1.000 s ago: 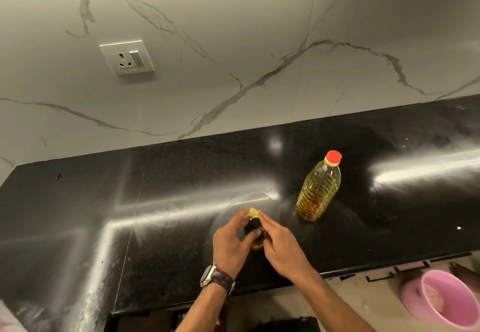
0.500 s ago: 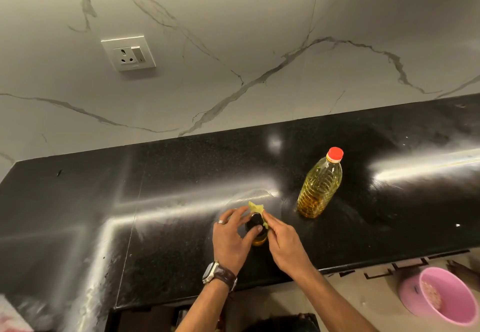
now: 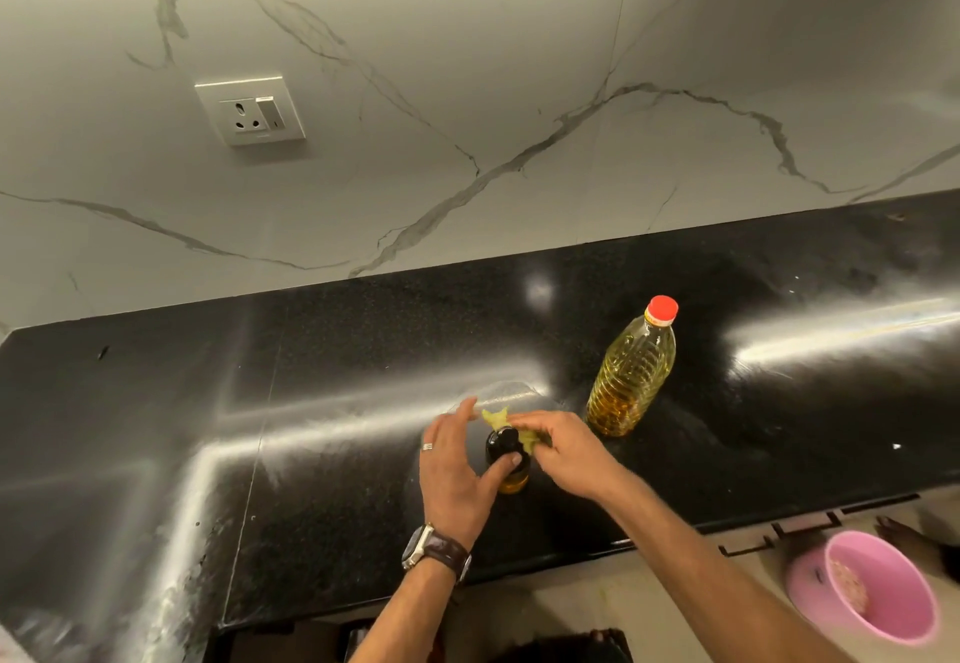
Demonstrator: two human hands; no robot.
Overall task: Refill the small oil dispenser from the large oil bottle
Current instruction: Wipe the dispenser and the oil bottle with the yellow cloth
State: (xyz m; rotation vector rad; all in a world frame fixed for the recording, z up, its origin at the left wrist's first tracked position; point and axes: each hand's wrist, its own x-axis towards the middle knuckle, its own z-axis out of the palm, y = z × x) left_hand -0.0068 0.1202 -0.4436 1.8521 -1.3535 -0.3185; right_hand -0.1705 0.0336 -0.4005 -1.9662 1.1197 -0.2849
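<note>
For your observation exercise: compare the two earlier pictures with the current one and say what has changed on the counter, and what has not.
The right hand has pulled the yellow-green cap up and off the small oil dispenser, baring its dark neck. The left hand has opened its fingers, with the thumb staying on the dispenser. The large oil bottle stays capped and upright on the black counter; the pink bowl stays put.

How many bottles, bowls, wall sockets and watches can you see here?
Bottles: 2, the large oil bottle and the small oil dispenser
Bowls: 1, the pink bowl
Wall sockets: 1, the socket
Watches: 1, the wristwatch
Total: 5
</note>
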